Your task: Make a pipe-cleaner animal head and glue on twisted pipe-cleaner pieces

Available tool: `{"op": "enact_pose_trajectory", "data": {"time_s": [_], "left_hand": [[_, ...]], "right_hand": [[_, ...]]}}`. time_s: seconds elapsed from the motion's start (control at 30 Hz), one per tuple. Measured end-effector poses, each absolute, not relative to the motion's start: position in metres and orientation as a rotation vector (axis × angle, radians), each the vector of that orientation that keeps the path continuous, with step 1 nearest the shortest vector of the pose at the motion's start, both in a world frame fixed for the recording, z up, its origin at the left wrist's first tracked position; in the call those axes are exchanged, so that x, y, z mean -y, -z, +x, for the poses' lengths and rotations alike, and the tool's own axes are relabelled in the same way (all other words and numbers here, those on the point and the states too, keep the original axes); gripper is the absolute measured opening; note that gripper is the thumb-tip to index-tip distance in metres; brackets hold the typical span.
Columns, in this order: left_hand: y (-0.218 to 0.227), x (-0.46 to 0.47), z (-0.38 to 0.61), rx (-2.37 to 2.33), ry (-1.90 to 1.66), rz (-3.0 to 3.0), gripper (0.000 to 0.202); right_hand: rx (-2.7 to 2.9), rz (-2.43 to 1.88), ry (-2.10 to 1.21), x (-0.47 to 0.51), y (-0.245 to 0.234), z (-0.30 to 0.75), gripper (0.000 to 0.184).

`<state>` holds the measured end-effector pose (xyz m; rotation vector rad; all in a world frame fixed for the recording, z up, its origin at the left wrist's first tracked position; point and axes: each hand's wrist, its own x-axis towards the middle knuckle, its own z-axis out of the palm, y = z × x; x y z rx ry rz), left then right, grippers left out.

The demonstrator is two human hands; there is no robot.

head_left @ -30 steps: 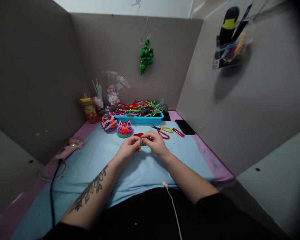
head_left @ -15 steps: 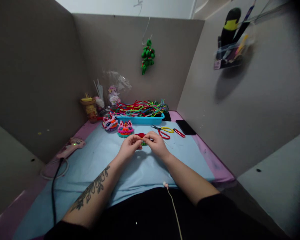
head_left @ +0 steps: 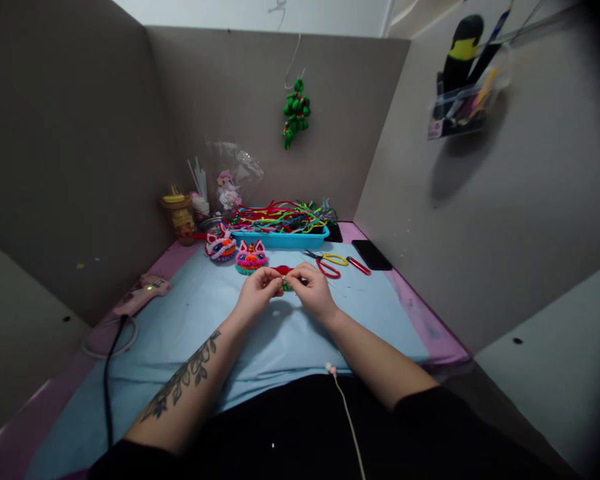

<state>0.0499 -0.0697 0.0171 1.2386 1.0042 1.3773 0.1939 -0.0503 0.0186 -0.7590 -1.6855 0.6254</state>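
Over the middle of the blue cloth (head_left: 220,300), my left hand (head_left: 260,289) and my right hand (head_left: 310,288) meet, fingertips pinched close together. Between them is a small fuzzy pipe-cleaner piece (head_left: 285,287), green below and red behind, mostly covered by my fingers. Its exact shape cannot be made out. Just beyond my left hand sits a pink, orange and teal pipe-cleaner animal head (head_left: 251,259) with pointed ears. Another such head (head_left: 221,247), with purple at its base, lies to its left.
Behind the hands stands a blue tray (head_left: 280,240) of colourful pipe cleaners. Yellow-and-red-handled scissors (head_left: 329,265), a red tool (head_left: 359,265) and a black phone (head_left: 372,255) lie right. A pink glue gun (head_left: 143,295) with a cable rests left. Partition walls enclose the table.
Both hands stay in nearly the same place. The fingers have shifted slightly, and a little more of the green part shows between them.
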Motion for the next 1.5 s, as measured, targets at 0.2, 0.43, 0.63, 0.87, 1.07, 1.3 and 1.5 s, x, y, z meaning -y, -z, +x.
{"op": "enact_pose_trajectory", "data": {"time_s": [0.2,0.43,0.63,0.87,1.07,1.3,1.5], "left_hand": [[-0.018,0.071,0.050,-0.992,-1.387,1.222,0.031],[-0.018,0.070,0.049,-1.027,-1.393,1.300,0.030],[-0.008,0.067,0.046,-1.143,-1.409,1.430,0.021],[-0.011,0.068,0.048,-1.131,-1.410,1.417,0.021],[-0.019,0.073,0.052,-1.125,-1.520,1.399,0.025],[-0.019,0.073,0.052,-1.149,-1.516,1.517,0.019],[-0.018,0.073,0.052,-1.172,-1.514,1.585,0.016]], "right_hand": [[1.626,-0.829,-0.629,0.048,-0.018,0.194,0.014],[1.611,-0.838,-0.764,0.045,-0.017,0.194,0.012],[1.584,-0.882,-0.857,0.045,-0.015,0.192,0.014],[1.557,-0.899,-0.927,0.043,-0.012,0.190,0.015],[1.544,-0.850,-0.958,0.041,-0.010,0.189,0.014],[1.503,-0.814,-1.064,0.042,-0.013,0.189,0.015],[1.451,-0.840,-1.139,0.043,-0.015,0.189,0.018]]}}
